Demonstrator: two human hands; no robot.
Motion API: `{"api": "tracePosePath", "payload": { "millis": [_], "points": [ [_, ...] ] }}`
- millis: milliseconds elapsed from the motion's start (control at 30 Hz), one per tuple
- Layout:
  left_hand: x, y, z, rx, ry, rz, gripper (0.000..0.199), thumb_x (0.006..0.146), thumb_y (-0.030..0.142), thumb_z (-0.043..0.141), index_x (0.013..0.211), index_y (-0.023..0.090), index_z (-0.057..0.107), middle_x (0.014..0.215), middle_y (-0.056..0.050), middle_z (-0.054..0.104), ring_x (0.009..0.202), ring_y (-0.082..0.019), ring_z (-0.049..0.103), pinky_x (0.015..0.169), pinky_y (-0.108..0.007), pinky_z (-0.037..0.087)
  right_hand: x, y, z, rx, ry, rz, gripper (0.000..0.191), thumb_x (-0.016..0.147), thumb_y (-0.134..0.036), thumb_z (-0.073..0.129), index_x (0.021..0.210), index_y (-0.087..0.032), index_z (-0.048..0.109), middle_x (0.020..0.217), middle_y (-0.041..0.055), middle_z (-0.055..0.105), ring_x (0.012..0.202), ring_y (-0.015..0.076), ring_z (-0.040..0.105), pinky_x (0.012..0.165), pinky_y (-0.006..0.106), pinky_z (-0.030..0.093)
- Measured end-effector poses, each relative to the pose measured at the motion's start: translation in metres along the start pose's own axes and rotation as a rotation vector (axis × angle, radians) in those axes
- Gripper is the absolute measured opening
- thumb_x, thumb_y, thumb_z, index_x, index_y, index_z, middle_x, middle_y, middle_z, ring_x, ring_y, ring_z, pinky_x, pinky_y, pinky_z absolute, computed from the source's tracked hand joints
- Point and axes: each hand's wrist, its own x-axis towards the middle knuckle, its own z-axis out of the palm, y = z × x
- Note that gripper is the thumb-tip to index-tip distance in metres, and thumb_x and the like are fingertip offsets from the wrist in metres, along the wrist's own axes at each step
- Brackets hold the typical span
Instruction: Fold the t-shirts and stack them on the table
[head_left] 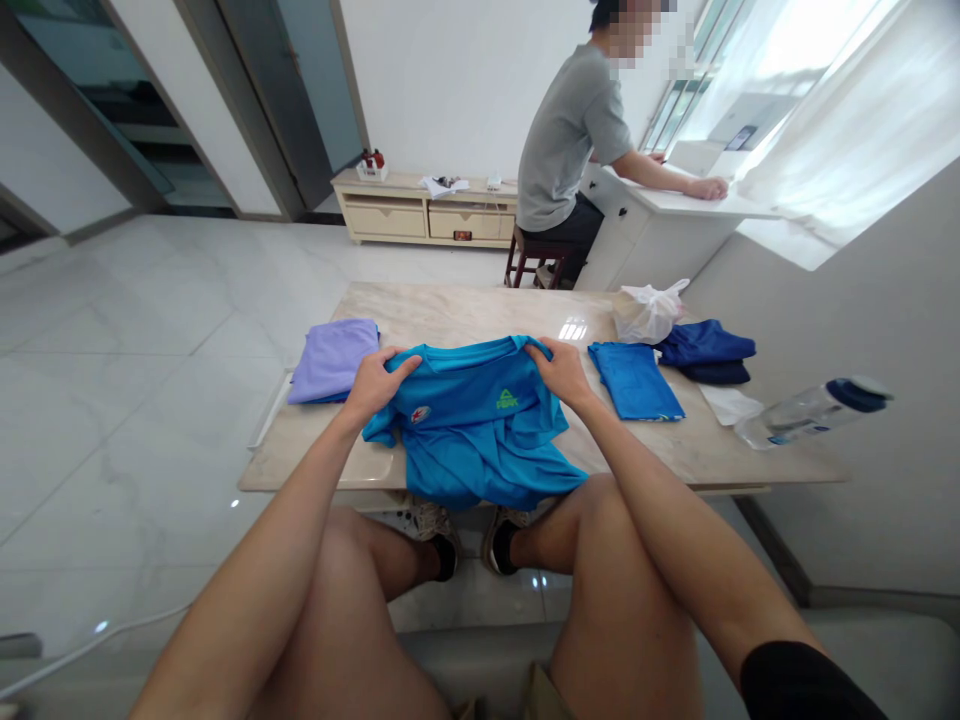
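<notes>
Left hand (375,385): fingers and thumb closed, pinching one shoulder of the blue T-shirt (480,415). Right hand (562,372): same closed pinch, opposite shoulder. Shirt lies collar-away on the table (465,300), its lower part rumpled over the near edge; no folds made in it yet. Left of it, a lavender garment (337,355) lies folded; right, a blue garment (636,382), also folded. Both appear finished. Dark blue clothes (709,345) beyond: status unclear.

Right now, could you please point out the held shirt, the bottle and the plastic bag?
Held shirt (466,408): head view, on the chest, between its two logos.
Bottle (804,414): head view, on its clear body.
Plastic bag (646,318): head view, on its white side, below the knot.
</notes>
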Motion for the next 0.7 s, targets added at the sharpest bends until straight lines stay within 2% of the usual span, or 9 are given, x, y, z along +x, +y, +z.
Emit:
{"api": "tracePosePath", "payload": {
  "millis": [167,300,433,567,700],
  "points": [
    [0.001,-0.002,-0.002,-0.020,0.069,0.007,0.046,0.084,0.064,0.075,0.099,0.021,0.081,0.094,-0.005,0.080,0.093,-0.025,0.071,0.086,-0.035,0.056,0.001,-0.003,0.001,0.004,-0.015,-0.029,0.043,0.105,-0.058,0.054,0.089,-0.022,0.073,0.086,0.0070,0.076,0.083,0.0250,0.066,0.078,0.035,0.045],
    [0.003,-0.006,-0.004,-0.046,0.107,0.008,0.045,0.082,0.062,0.074,0.099,0.021,0.079,0.096,-0.006,0.079,0.093,-0.025,0.070,0.085,-0.035,0.056,0.005,0.000,0.002,-0.023,0.004,-0.010,0.044,0.105,-0.058,0.056,0.088,-0.022,0.073,0.082,0.0067,0.075,0.080,0.0243,0.064,0.075,0.034,0.044],
    [0.001,-0.006,-0.006,-0.001,0.098,0.010,0.044,0.084,0.063,0.072,0.099,0.022,0.079,0.098,-0.007,0.080,0.097,-0.026,0.070,0.087,-0.035,0.056,0.006,0.005,0.000,-0.076,0.017,-0.012,0.042,0.105,-0.057,0.057,0.086,-0.023,0.073,0.079,0.0064,0.074,0.078,0.0247,0.064,0.074,0.035,0.043],
    [-0.001,-0.006,-0.008,0.101,0.095,0.070,0.040,0.089,0.061,0.071,0.094,0.023,0.080,0.097,-0.006,0.080,0.096,-0.026,0.070,0.094,-0.036,0.055,0.005,0.008,-0.003,-0.092,0.040,-0.028,0.041,0.105,-0.055,0.057,0.087,-0.023,0.074,0.081,0.0069,0.075,0.080,0.0254,0.066,0.076,0.035,0.043],
    [-0.003,-0.012,-0.007,0.168,-0.006,0.071,0.048,0.083,0.068,0.078,0.101,0.024,0.083,0.096,-0.007,0.081,0.097,-0.028,0.070,0.092,-0.036,0.055,0.004,0.010,-0.006,-0.105,0.058,-0.009,0.041,0.106,-0.055,0.057,0.091,-0.022,0.077,0.084,0.0076,0.077,0.084,0.0267,0.068,0.078,0.036,0.046]
  ]
}}
